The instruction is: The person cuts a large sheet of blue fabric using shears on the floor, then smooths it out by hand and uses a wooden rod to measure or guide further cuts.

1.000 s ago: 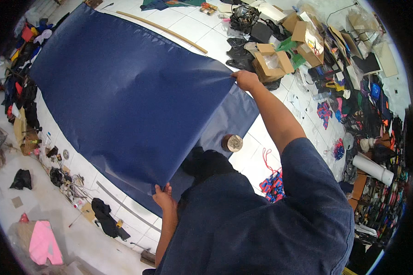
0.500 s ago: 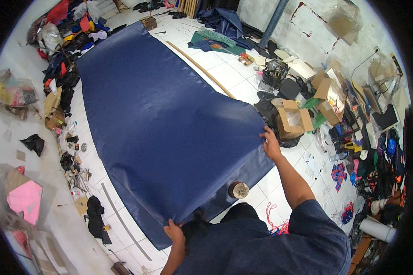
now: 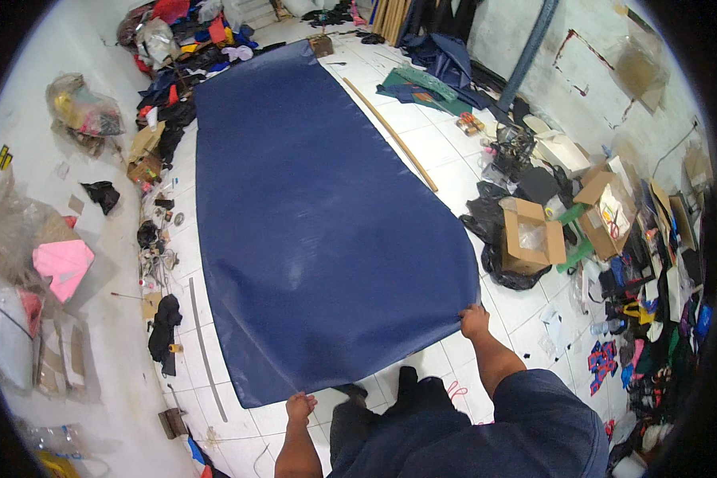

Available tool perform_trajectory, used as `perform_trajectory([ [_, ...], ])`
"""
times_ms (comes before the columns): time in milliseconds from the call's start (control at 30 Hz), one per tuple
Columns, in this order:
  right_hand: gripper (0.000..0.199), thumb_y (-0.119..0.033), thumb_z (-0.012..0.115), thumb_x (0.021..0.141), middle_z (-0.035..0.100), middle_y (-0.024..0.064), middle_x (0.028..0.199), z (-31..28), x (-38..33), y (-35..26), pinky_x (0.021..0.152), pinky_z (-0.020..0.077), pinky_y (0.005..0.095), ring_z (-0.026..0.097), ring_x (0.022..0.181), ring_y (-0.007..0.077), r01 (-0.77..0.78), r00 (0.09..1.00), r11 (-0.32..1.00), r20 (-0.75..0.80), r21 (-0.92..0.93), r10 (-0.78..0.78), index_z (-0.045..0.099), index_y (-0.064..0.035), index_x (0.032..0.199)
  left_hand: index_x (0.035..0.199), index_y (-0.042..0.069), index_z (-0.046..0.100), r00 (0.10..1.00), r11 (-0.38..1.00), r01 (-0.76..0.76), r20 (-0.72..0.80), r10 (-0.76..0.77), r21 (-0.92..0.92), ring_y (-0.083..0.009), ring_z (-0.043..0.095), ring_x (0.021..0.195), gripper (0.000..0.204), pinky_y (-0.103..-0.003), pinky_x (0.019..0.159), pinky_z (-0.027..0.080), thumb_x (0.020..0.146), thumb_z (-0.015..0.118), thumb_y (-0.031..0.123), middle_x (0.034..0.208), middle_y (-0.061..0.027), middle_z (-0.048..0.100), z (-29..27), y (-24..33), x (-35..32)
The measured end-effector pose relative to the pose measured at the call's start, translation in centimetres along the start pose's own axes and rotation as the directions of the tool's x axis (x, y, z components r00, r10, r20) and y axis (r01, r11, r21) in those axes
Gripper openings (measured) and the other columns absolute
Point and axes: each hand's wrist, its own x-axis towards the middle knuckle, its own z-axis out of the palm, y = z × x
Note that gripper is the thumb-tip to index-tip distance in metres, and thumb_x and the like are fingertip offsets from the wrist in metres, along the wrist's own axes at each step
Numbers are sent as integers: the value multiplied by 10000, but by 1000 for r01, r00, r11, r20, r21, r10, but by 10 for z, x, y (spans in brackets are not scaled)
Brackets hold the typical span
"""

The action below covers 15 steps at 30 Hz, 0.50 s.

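Observation:
A large navy-blue sheet [image 3: 319,207] of smooth, slightly shiny material is spread over the white tiled floor. Its near edge is raised and bowed between my hands. My left hand [image 3: 300,408] is closed on that edge toward the left, close to my foot. Gripping the near right corner area is my right hand [image 3: 476,321], its fingers curled over the edge. Soft ripples run through the near part, while the far part lies flatter. What lies underneath the sheet is hidden.
A wooden stick [image 3: 390,135] lies along the sheet's right side, and a thin grey strip [image 3: 207,350] along its left. An open cardboard box [image 3: 526,239] stands among clutter at the right. A block [image 3: 321,45] sits at the far corner. Clothes [image 3: 163,80] are heaped far left.
Both hands have drawn the near edge out, and the fold there has opened. My right hand is lower in view. The round wooden block near my legs no longer shows.

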Motion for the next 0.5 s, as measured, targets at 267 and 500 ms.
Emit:
perform_trajectory([
  [267,241,-248,553,891,577,89,1205,13,15,-39,944,426,491,521,1179,292,153,987,988,60,-29,-151,726,-207,1054,1115,13,649,978,825,-198,169,126,529,-208,696,754,319,-330,733,550,853,602,190,830,-132,715,-22,-92,-55],
  [500,244,-164,676,799,543,107,1293,132,38,-48,1018,375,477,471,1235,309,223,974,975,-49,-3,-223,720,-177,1039,1092,5,631,982,640,-178,171,73,747,-176,673,705,253,-318,656,539,863,616,113,867,-120,710,-126,-239,42],
])
